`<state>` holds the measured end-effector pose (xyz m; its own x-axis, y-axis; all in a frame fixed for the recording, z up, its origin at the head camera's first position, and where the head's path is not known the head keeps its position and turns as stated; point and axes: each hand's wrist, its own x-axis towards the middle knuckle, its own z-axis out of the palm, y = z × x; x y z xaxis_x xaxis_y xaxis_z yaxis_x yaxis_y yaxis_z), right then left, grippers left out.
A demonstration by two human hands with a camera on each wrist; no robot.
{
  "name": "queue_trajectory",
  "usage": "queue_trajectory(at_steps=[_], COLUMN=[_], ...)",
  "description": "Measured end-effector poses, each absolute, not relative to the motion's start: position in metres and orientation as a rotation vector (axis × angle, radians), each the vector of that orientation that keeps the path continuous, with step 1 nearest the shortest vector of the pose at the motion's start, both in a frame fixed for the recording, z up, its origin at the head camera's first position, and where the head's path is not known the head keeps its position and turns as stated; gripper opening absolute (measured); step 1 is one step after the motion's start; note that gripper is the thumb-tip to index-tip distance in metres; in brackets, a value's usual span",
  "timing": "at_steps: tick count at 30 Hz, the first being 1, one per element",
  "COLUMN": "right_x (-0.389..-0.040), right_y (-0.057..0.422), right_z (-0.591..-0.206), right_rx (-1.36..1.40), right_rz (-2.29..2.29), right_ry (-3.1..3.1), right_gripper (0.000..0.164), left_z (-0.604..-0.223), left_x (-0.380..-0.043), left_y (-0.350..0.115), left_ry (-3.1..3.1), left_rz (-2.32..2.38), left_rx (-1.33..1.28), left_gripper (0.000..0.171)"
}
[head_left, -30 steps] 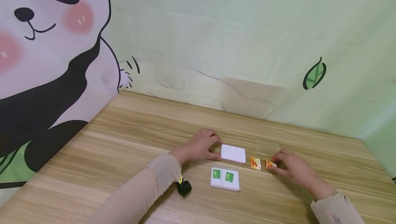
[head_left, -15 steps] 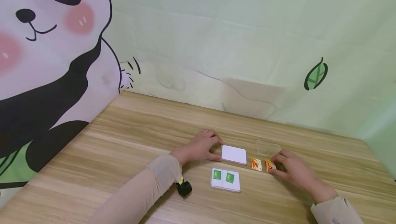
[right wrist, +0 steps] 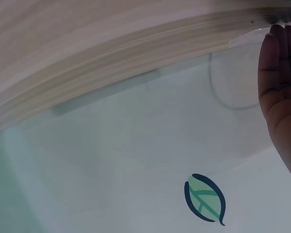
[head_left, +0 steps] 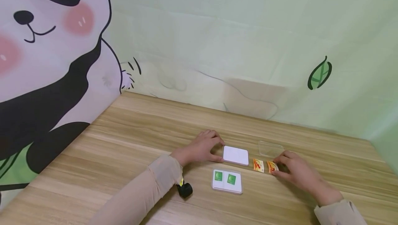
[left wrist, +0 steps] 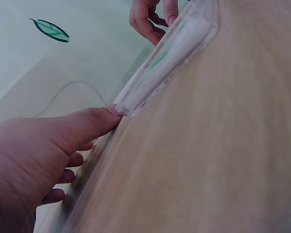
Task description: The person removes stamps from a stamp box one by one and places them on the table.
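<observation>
With my right hand (head_left: 295, 170) I pinch, as far as I can tell, the right side of the orange slip (head_left: 272, 166), on the table (head_left: 149, 128) beside the paler slip (head_left: 258, 165); it should be light and bendy, best taken by opposite edges; my left hand (head_left: 199, 146) spreads thumb and finger at the left corners of the white case (head_left: 235, 155). The left wrist view bares the clear side wall of the green-marked case (head_left: 225, 185); the right wrist view hides the slip.

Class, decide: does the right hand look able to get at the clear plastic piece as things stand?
Probably yes: the clear plastic piece lies just beyond the right hand, with nothing visible between them, though that hand appears to pinch the orange card.
</observation>
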<state>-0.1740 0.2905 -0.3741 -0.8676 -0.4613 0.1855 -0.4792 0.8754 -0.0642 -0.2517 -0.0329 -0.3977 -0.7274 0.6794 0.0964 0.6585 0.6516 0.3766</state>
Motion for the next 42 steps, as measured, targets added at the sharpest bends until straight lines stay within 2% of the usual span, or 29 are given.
queue_trajectory(at_steps=[8, 24, 42], right_x=[-0.1742, -0.1745, -0.1739], right_y=[0.2925, 0.2941, 0.2945], right_z=[-0.3686, -0.3716, -0.3725], right_rx=[0.744, 0.717, 0.721], right_rz=[0.194, 0.24, 0.244], right_ry=[-2.863, -2.86, -2.847], right_gripper=[0.037, 0.026, 0.024], left_z=[-0.3961, -0.3978, -0.3959], left_x=[-0.2519, -0.251, -0.2509], left_y=[-0.0311, -0.0301, -0.0292], left_ry=[2.836, 2.824, 2.811], left_rz=[0.619, 0.64, 0.63], left_rx=[1.141, 1.152, 1.14], left_gripper=[0.057, 0.057, 0.059])
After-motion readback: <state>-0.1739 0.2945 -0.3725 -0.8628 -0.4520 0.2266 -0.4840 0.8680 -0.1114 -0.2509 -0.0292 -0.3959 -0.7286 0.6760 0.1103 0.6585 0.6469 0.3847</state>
